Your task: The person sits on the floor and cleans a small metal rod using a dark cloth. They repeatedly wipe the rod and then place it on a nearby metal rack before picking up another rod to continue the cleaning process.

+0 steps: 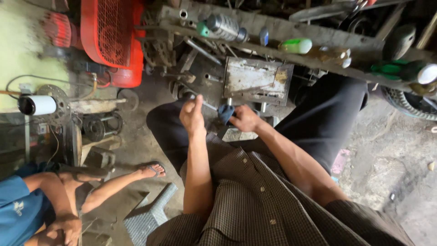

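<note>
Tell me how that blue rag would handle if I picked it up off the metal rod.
The blue rag looks bunched and folded in the right hand, so it is probably floppy and light. It seems to wrap the rod that the left hand grips, so it may slide off easily. In this grimy workshop it could be greasy, but that cannot be confirmed.

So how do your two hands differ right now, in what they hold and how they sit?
The left hand is closed in a fist around a thin metal rod, while the right hand pinches a dark blue cloth against the rod's end. The left hand sits a little higher in the picture, the right hand lower and further right. Both are bare and held out over the lap.
</note>
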